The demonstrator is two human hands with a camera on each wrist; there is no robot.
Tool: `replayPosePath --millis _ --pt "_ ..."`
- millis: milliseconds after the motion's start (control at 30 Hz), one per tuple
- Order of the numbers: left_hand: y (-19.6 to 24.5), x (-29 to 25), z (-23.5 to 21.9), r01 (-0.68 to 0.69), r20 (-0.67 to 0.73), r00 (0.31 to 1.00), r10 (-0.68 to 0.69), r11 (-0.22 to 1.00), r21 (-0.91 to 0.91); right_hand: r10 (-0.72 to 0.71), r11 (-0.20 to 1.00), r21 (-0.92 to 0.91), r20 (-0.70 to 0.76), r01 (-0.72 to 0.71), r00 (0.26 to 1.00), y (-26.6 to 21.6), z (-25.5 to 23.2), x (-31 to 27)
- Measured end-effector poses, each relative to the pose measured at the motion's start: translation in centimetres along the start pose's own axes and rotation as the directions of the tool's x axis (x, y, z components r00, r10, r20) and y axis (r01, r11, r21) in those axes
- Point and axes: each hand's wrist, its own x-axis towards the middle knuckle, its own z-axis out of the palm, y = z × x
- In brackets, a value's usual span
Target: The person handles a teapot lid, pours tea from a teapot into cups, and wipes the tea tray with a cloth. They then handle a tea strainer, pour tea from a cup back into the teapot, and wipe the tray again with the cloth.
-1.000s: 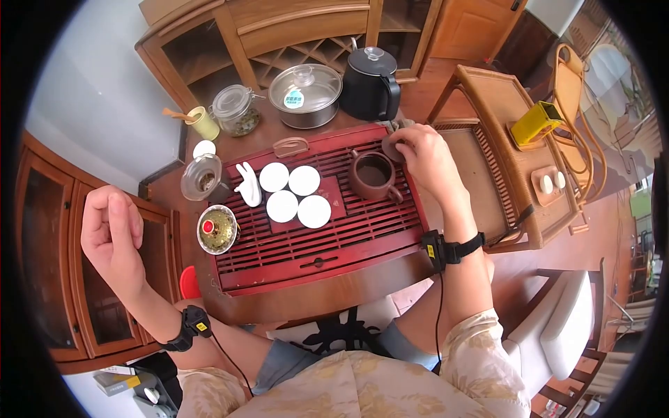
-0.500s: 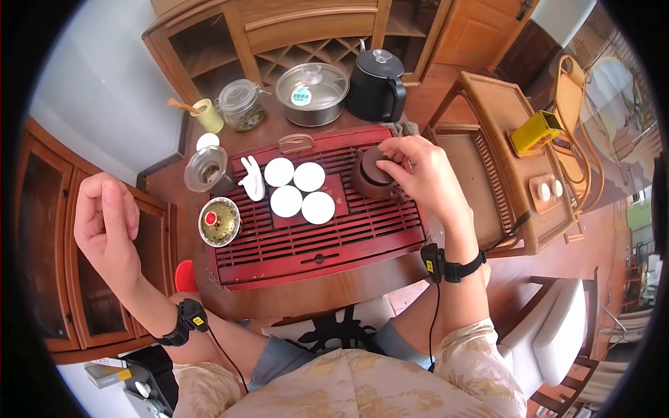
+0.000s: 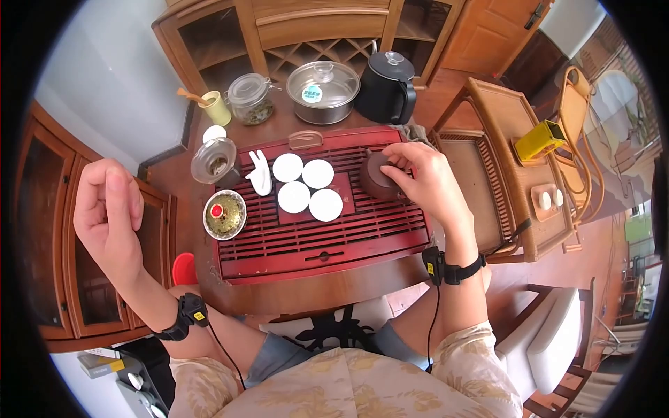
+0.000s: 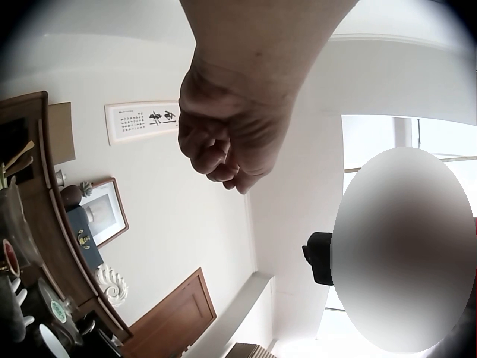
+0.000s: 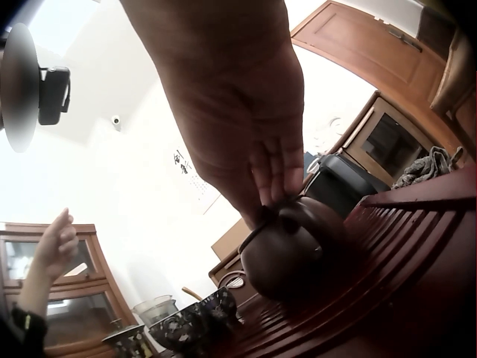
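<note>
My right hand (image 3: 433, 180) pinches the lid of a dark brown clay teapot (image 3: 371, 187), its fingertips and thumb at the knob. The lid sits over the pot's mouth, and the fingers hide part of it. In the right wrist view the teapot (image 5: 279, 261) stands upright on the slatted tray, directly under the fingers. Raised off to the left of the table, my left hand (image 3: 108, 202) has its fingers curled toward the palm and holds nothing. The left wrist view shows the same curled fingers against the wall.
Several white cups (image 3: 293, 198) and a white rabbit figure (image 3: 260, 174) stand on the red tea tray (image 3: 306, 263). At its left are a lidded patterned bowl (image 3: 224, 214) and a glass strainer cup (image 3: 214, 161). Behind stand a glass jar (image 3: 251, 99), steel pot (image 3: 323, 97) and black kettle (image 3: 385, 89).
My right hand has carried the lid from the teapot's right side leftward over the mouth and down onto the pot. The left hand stays raised, fingers curled.
</note>
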Motion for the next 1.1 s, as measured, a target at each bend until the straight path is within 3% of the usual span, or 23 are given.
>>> replayPosePath --millis 200,300,333,433,533,767,967,1067,1100 --pt "0.4 0.0 -0.1 -0.004 -0.02 1.0 0.003 1.0 -0.018 0.008 0.998 -0.063 0.065 -0.004 0.998 0.4 -2.2 -0.9" --pt "0.6 0.1 0.0 -0.019 -0.031 0.999 0.018 1.0 -0.011 0.354 0.926 -0.25 0.32 -0.282 0.879 0.7 -3.2 -1.2" --pt "0.5 0.1 0.1 -0.021 -0.033 0.999 0.021 1.0 0.009 0.368 0.921 -0.273 0.377 -0.277 0.85 0.7 -3.6 -1.0" --pt "0.3 0.0 0.2 -0.027 -0.029 0.999 0.028 0.999 0.044 0.374 0.926 -0.169 0.313 -0.337 0.873 2.1 -3.8 -1.2" --pt "0.3 0.0 0.2 -0.026 -0.024 0.999 0.027 0.999 0.04 0.355 0.919 -0.227 0.122 -0.323 0.927 2.9 -3.8 -1.2" --pt "0.2 -0.1 -0.5 -0.007 -0.034 0.999 0.008 1.0 0.029 0.332 0.935 -0.097 -0.102 -0.342 0.938 6.9 -3.4 -1.3" --pt "0.3 0.0 -0.4 -0.01 -0.025 1.0 0.011 0.999 0.036 0.42 0.902 -0.058 -0.105 -0.427 0.901 6.1 -3.5 -1.3" --pt "0.3 -0.1 -0.5 -0.009 -0.037 0.999 0.011 0.999 0.048 0.287 0.957 0.016 -0.205 -0.29 0.936 8.1 -3.4 -2.5" --pt "0.4 -0.1 -0.6 -0.006 -0.047 0.999 0.009 0.998 0.057 0.36 0.933 0.057 -0.14 -0.355 0.922 8.3 -4.0 -2.9"
